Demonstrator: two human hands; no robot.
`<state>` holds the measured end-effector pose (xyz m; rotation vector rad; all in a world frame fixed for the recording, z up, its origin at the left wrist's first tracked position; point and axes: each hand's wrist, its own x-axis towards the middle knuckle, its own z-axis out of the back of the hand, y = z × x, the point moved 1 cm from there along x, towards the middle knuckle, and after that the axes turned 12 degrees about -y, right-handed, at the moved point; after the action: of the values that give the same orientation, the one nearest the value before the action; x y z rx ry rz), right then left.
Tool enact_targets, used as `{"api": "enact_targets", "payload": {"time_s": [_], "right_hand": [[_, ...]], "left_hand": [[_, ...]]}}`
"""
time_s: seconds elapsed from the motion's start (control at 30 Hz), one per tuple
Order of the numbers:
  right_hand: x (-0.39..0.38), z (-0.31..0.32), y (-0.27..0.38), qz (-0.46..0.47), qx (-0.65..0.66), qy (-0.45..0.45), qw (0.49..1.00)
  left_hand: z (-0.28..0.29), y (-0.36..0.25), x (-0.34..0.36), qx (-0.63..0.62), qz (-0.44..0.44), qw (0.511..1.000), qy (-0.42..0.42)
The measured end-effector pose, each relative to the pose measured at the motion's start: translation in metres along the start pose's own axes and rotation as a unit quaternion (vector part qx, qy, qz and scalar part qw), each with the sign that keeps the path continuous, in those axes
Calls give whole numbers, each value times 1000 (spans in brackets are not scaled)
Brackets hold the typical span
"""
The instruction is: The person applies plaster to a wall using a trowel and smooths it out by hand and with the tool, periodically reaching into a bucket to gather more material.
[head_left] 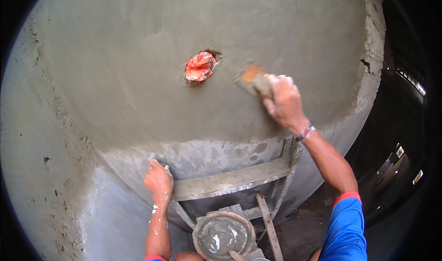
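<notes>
My right hand [283, 102] grips a cement-smeared float [251, 76] with an orange patch against the grey plastered wall [129, 76], right of a hole stuffed with crumpled red-orange plastic [200, 67]. The float is slightly blurred. My left hand [159, 178], dotted with white splashes, is closed round the top of the left rail of a cement-caked wooden ladder or frame [230, 175], low on the wall; the exact part under its fingers is partly hidden.
Below me a round bucket of wet grey cement [199, 233], with a handle sticking out, rests on blocks. A slanted plank [269, 226] stands beside it. A rough wall face [43, 136] meets at the left. Past the broken right edge [370, 58] lies a dark space.
</notes>
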<state>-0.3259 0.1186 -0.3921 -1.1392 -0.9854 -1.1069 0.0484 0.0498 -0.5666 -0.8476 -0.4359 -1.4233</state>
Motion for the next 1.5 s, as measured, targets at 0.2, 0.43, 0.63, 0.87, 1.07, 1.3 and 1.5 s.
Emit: {"api": "enact_targets", "payload": {"time_s": [0.2,0.43,0.63,0.87,1.07,1.3,1.5], "right_hand": [[143,40,-97,-326,0,-202,924],[16,-13,36,79,37,17,996],[45,35,-143,-253,16,-201,946],[-25,-15,-6,-69,19,-45,996],[-16,30,-133,-307,43,-183,933],[-12,1,-33,-124,40,-61,990],[7,31,-116,-210,25,-184,960]], "left_hand": [[-12,-12,-3,-30,-22,999,13],[-9,23,-1,-5,-5,999,34],[-17,-10,-4,-6,-20,999,50],[-6,16,0,36,-18,998,41],[-23,-2,-1,33,-32,998,31],[-11,19,0,63,-31,997,33],[-17,-6,1,62,-55,995,48]]}}
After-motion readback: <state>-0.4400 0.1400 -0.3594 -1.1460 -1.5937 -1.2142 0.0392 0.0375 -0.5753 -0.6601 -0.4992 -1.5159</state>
